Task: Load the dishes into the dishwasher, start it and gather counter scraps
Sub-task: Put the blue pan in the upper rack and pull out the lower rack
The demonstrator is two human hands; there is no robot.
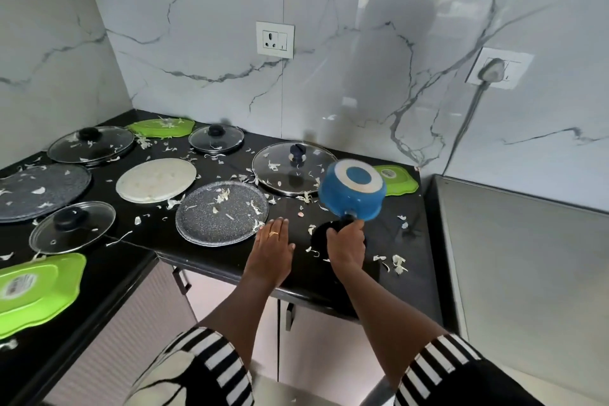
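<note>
While the right hand (pixel 346 241) has its fingers curled fully round the black handle of the blue saucepan (pixel 351 189), the pan is raised off the black counter (pixel 418 247) and tipped so its base faces the camera, in front of a large glass lid (pixel 290 168) and a green tray (pixel 397 180). The left hand (pixel 272 247) lies flat on the counter, fingers straight, holding nothing, its fingertips just beside a speckled grey plate (pixel 220 212). White scraps (pixel 397 264) lie scattered over counter, lids and plates.
</note>
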